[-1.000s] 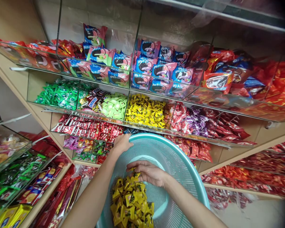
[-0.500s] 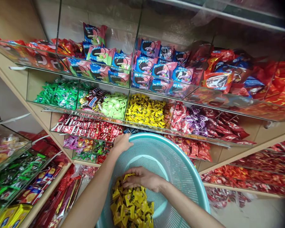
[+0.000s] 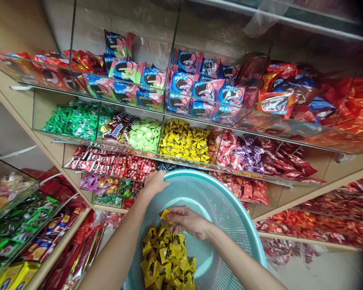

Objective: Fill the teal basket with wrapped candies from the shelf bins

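Note:
A teal plastic mesh basket (image 3: 230, 197) is tilted in front of me, its rim near the lower shelves. My left hand (image 3: 155, 183) grips the rim at its far left side, fingers closed over the edge. Inside the basket, my right hand (image 3: 186, 220) pinches a yellow wrapped candy (image 3: 165, 214) between thumb and fingers. Below that hand lies a heap of the same yellow candies (image 3: 167, 257), at the basket's left side. More yellow candies (image 3: 186, 141) fill a shelf compartment beyond the rim.
Glass-fronted shelves hold green-wrapped candies (image 3: 74, 121), chocolate bars (image 3: 117, 129), purple candies (image 3: 249, 153) and blue-pink cookie packs (image 3: 181, 82). A glass shelf front (image 3: 133, 149) stands just past the basket. Another rack with green packets (image 3: 21, 217) is at the left, and red packets (image 3: 314, 225) at the right.
My right hand has risen slightly from the heap, and a single yellow candy now shows at its fingertips. My left hand stays on the rim.

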Demonstrator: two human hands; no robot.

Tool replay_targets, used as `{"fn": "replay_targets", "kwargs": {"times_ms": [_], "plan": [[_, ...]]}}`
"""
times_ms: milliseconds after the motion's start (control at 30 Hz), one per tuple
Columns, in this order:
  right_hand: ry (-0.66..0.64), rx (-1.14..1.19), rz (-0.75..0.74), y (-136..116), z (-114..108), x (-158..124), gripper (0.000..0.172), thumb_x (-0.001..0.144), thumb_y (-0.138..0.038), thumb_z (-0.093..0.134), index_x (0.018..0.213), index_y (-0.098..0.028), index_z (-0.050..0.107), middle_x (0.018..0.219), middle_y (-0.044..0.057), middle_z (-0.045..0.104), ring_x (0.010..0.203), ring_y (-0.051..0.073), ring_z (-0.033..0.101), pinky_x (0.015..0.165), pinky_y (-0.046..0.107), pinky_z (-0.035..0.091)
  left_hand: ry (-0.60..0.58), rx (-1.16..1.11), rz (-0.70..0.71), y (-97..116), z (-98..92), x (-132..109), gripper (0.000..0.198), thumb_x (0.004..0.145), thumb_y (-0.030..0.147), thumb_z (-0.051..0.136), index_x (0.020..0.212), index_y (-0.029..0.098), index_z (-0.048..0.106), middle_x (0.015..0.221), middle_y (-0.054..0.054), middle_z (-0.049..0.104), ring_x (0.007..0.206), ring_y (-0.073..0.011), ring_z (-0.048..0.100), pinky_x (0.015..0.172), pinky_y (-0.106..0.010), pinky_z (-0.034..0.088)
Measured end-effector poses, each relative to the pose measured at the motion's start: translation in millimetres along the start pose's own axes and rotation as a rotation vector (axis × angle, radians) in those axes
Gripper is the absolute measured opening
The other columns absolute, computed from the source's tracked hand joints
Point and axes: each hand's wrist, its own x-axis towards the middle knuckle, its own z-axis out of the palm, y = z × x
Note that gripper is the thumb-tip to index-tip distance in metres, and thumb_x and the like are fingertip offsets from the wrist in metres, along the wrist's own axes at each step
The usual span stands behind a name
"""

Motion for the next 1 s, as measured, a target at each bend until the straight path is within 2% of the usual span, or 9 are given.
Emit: {"fn": "replay_targets", "kwargs": {"times_ms": [100, 233, 367, 433, 567, 667, 800, 900, 1000], "plan": [[-0.024, -0.058, 0.013, 3, -2, 0, 0.037, 0.062, -0.038, 0.068, 0.09, -0.016, 0.058, 0.083, 0.001, 0.059, 0.068, 0.01, 0.056, 0.065, 0.023, 0.042, -0.001, 0.008, 0.005, 0, -0.4, 0, 0.034, 0.069, 0.046, 0.052, 0.094, 0.023, 0.055, 0.091, -0.007, 0.065, 0.087, -0.0243, 0.059, 0.07, -0.03, 0.044], [0.018, -0.129, 0.017, 11, -6, 4, 0.053, 0.056, -0.04, 0.072, 0.1, -0.019, 0.05, 0.077, 0.0, 0.06, 0.065, 0.013, 0.057, 0.057, 0.023, 0.041, -0.005, 0.012, 0.009, 2, -2.5, -1, 0.033, 0.07, 0.045, 0.051, 0.092, 0.022, 0.055, 0.091, -0.007, 0.065, 0.087, -0.025, 0.059, 0.069, -0.031, 0.044], [0.114, -0.305, -0.04, 17, -10, 8, 0.038, 0.06, -0.043, 0.068, 0.084, -0.016, 0.056, 0.066, -0.002, 0.056, 0.054, 0.009, 0.05, 0.05, 0.021, 0.036, -0.008, 0.002, 0.01, 2, -3.5, -2, 0.033, 0.07, 0.045, 0.051, 0.094, 0.022, 0.055, 0.091, -0.007, 0.065, 0.087, -0.0246, 0.059, 0.07, -0.03, 0.043], [0.136, -0.387, -0.076, 17, -11, 8, 0.035, 0.064, -0.044, 0.065, 0.083, -0.016, 0.059, 0.065, -0.002, 0.056, 0.052, 0.007, 0.046, 0.049, 0.021, 0.034, -0.009, -0.003, 0.01, 2, -3.5, -2, 0.034, 0.07, 0.045, 0.051, 0.095, 0.022, 0.055, 0.092, -0.007, 0.064, 0.088, -0.0244, 0.059, 0.07, -0.03, 0.043], [0.038, -0.557, -0.122, 14, -5, 5, 0.034, 0.07, -0.046, 0.058, 0.089, -0.018, 0.063, 0.075, 0.001, 0.061, 0.063, 0.011, 0.051, 0.057, 0.023, 0.038, -0.011, -0.003, 0.004, 1, -2.3, -1, 0.034, 0.07, 0.044, 0.052, 0.096, 0.023, 0.055, 0.094, -0.007, 0.064, 0.088, -0.0237, 0.059, 0.071, -0.03, 0.043], [0.076, -0.757, -0.179, 8, 1, 1, 0.038, 0.072, -0.048, 0.056, 0.095, -0.019, 0.063, 0.086, 0.003, 0.063, 0.073, 0.015, 0.053, 0.062, 0.025, 0.04, -0.004, -0.002, 0.006, 0, -0.8, 0, 0.035, 0.069, 0.044, 0.052, 0.097, 0.024, 0.055, 0.093, -0.007, 0.064, 0.088, -0.0234, 0.059, 0.07, -0.03, 0.043], [0.269, -0.921, -0.339, -19, 4, -6, 0.033, 0.075, -0.043, 0.054, 0.098, -0.02, 0.06, 0.094, 0.004, 0.06, 0.074, 0.014, 0.054, 0.065, 0.026, 0.042, 0.008, -0.012, -0.003, -3, 0.7, 1, 0.036, 0.069, 0.044, 0.052, 0.099, 0.024, 0.054, 0.093, -0.006, 0.065, 0.088, -0.0235, 0.059, 0.069, -0.029, 0.043], [0.406, -0.987, -0.509, -62, -2, -13, 0.027, 0.08, -0.038, 0.049, 0.098, -0.021, 0.058, 0.092, 0.003, 0.061, 0.075, 0.013, 0.054, 0.066, 0.025, 0.042, -0.006, -0.04, -0.011, -5, 0.6, 2, 0.035, 0.068, 0.042, 0.053, 0.099, 0.024, 0.055, 0.094, -0.006, 0.064, 0.088, -0.0232, 0.059, 0.069, -0.028, 0.043], [0.56, -1.045, -0.633, -112, -19, -15, 0.027, 0.081, -0.036, 0.048, 0.099, -0.019, 0.056, 0.092, 0.004, 0.06, 0.077, 0.013, 0.054, 0.068, 0.026, 0.042, -0.011, -0.053, -0.015, -6, -0.2, 1, 0.033, 0.069, 0.042, 0.052, 0.096, 0.023, 0.056, 0.094, -0.006, 0.064, 0.089, -0.0232, 0.059, 0.069, -0.028, 0.043]]}}
